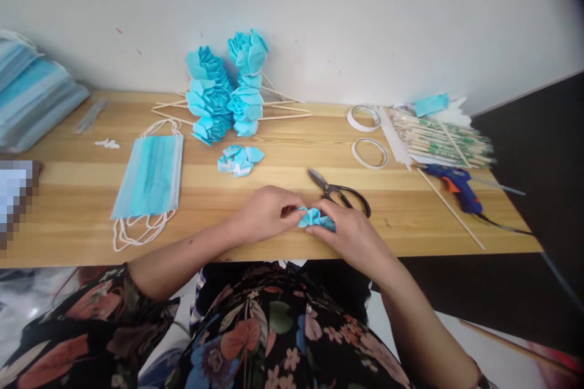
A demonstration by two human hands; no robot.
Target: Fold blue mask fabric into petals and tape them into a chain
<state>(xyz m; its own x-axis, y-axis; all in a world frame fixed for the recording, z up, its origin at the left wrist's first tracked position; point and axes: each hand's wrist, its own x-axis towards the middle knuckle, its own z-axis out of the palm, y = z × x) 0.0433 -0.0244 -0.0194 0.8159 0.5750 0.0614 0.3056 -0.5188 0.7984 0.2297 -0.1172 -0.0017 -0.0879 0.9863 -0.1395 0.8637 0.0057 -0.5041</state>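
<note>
Between my two hands is a small piece of folded blue mask fabric (312, 217), held low near the table's front edge. My left hand (272, 211) pinches its left end between thumb and fingertips. Around its right end, the thumb and fingers of my right hand (350, 232) are closed. Just behind my right hand lies a pair of scissors (326, 184) with dark handles, blades pointing back and left. Several cut blue petal pieces (239, 161) with white strips on them sit in a small pile beyond my left hand.
Blue fabric flowers on sticks (210, 97) lie against the wall. Stacked face masks (152, 176) are at left, more masks (36, 94) at far left. Tape rolls (364, 118), a bundle of wooden sticks (438, 137) and a corded blue glue gun (458, 187) occupy the right.
</note>
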